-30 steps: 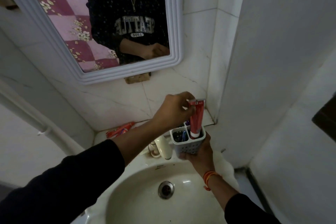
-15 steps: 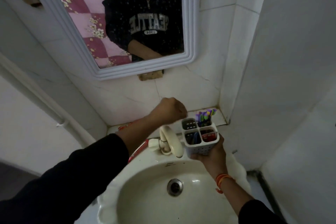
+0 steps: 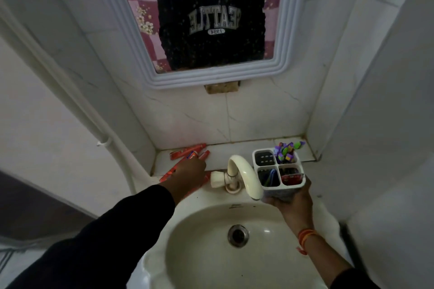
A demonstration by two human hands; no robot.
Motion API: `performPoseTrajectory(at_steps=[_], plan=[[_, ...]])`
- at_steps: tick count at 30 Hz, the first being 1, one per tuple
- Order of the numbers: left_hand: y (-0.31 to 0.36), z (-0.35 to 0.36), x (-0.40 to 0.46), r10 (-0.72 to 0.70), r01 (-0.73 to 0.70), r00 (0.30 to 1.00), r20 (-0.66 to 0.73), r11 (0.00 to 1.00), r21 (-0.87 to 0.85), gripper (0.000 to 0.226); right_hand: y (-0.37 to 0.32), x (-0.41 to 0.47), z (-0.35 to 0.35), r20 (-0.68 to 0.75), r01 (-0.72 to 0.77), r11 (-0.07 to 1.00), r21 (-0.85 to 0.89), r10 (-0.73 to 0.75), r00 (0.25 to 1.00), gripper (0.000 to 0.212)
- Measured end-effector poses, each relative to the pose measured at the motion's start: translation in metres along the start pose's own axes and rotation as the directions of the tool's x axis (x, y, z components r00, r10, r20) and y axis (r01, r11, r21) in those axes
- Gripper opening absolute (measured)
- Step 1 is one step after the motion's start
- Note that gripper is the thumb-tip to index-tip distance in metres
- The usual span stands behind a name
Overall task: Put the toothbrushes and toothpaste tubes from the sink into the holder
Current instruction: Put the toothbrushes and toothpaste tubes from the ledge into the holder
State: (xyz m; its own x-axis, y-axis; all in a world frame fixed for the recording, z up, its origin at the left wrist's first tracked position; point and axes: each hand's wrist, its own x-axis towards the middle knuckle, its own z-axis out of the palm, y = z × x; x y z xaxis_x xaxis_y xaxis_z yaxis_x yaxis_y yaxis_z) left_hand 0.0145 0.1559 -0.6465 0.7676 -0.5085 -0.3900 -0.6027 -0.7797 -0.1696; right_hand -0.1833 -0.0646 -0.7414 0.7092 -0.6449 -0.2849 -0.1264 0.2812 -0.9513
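Head view: your left hand (image 3: 190,171) rests on the red toothpaste tubes (image 3: 187,154), grip unclear; your right hand (image 3: 294,197) clasps the holder (image 3: 279,172).

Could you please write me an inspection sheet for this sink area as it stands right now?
Surface: white sink, basin bare apart from the drain; tiled ledge behind it.
Job's things: four-compartment holder held above the sink's right rim; toothbrush heads stick out of the rear right compartment, a red tube sits in the front right, rear left looks empty. Red toothpaste tubes lie on the ledge at left.
Clutter: nothing seen.
Hands: left hand is on the loose tubes, grasp unclear; right hand grips the holder from below.
Cables: nothing seen.
Surroundings: tap, mirror, white pipe at left.
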Motion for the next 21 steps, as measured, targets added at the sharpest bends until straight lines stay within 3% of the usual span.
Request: performPoseTrajectory(at_steps=[4, 6, 10, 12, 15, 17, 19, 21], plan=[[0.002, 0.012, -0.002, 0.004, -0.004, 0.999, 0.034, 1.0, 0.0, 0.041, -0.007, -0.012, 0.004, 0.006, 0.102, 0.992, -0.079, -0.102, 0.995, 0.109], [0.001, 0.014, -0.002, -0.002, 0.002, 0.999, 0.046, 1.0, -0.008, 0.043, -0.013, -0.016, 0.006, 0.007, 0.078, 0.997, -0.012, -0.078, 0.997, 0.11], [-0.001, 0.0, -0.006, 0.026, -0.043, 0.995, -0.096, 0.984, -0.173, 0.059, -0.022, -0.017, 0.006, -0.016, 0.009, 0.989, 0.147, -0.006, 1.0, 0.122], [-0.001, -0.017, -0.01, -0.008, -0.031, 0.991, -0.134, 0.958, -0.286, 0.05, -0.024, -0.021, 0.008, -0.009, 0.006, 0.97, 0.242, -0.004, 1.0, 0.088], [-0.001, -0.053, -0.025, -0.042, -0.054, 0.98, -0.197, 0.887, -0.458, 0.04, -0.029, -0.02, 0.008, 0.026, -0.071, 0.943, 0.325, 0.066, 0.997, 0.067], [0.003, -0.086, -0.037, -0.008, -0.12, 0.966, -0.26, 0.873, -0.473, 0.043, -0.037, -0.025, 0.012, 0.02, -0.076, 0.928, 0.365, 0.074, 0.997, 0.054], [0.015, -0.124, -0.053, 0.055, -0.225, 0.935, -0.349, 0.854, -0.469, 0.04, -0.044, -0.03, 0.013, 0.026, -0.175, 0.864, 0.471, 0.185, 0.982, 0.053], [0.034, -0.156, -0.068, 0.128, -0.312, 0.903, -0.409, 0.851, -0.422, 0.031, -0.051, -0.031, 0.013, 0.03, -0.197, 0.846, 0.496, 0.21, 0.977, 0.027]])
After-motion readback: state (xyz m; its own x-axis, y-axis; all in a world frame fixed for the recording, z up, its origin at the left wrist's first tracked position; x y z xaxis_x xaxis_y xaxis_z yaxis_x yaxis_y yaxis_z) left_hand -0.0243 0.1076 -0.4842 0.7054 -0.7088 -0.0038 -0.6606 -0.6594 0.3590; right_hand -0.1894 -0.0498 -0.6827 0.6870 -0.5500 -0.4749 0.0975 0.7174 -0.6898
